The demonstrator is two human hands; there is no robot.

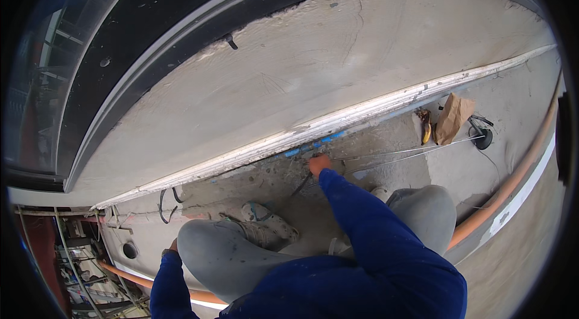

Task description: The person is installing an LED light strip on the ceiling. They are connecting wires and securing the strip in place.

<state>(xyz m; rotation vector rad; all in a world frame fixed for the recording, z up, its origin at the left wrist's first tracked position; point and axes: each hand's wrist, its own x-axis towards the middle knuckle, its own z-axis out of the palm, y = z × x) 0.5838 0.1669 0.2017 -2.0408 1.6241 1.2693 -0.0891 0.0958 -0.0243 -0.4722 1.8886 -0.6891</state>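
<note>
My right hand (319, 164) is closed low over the dirty concrete strip (253, 177) at the foot of the wall. What it grips, if anything, is hidden. Just beyond it lie pieces of blue material (292, 152) along the wall's base. A dark, thin strip (301, 185) slants across the floor beside the hand. Thin pale rods or wires (398, 153) stretch from near the hand toward the right. By my left knee is my left hand (174, 245), its fingers mostly hidden behind the leg.
A white ridged trim (283, 137) runs along the wall's foot. To the right sit a brown paper bag (453, 118), a banana (426, 130) and a black round object (482, 138). Black cable loops (163, 207) stick up at left. An orange pipe (512, 192) borders the ledge; scaffolding (78, 264) stands below left.
</note>
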